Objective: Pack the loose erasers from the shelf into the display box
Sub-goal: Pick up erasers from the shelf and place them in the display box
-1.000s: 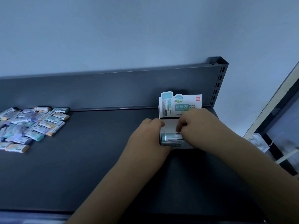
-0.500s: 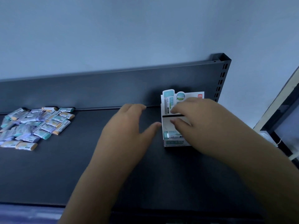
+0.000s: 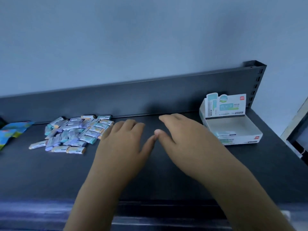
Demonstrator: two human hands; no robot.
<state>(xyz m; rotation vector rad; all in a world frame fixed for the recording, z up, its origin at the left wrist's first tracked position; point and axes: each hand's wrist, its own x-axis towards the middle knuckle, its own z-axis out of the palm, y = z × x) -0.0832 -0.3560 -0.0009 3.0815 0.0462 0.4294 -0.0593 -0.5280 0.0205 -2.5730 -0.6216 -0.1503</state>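
Hovering left of the display box [image 3: 243, 140], left hand [image 3: 123, 144] and right hand [image 3: 181, 139] are spread, empty; loose erasers [image 3: 75, 130] lie farther left.

The loose erasers [image 3: 75, 132] lie in a jumbled heap of pale blue, purple and orange-ended wrapped blocks just left of my left hand [image 3: 123, 144]. The white display box [image 3: 241, 140] stands open to the right of my right hand [image 3: 181, 135], its printed back card upright. A wrapped eraser [image 3: 225, 133] lies along its front wall.
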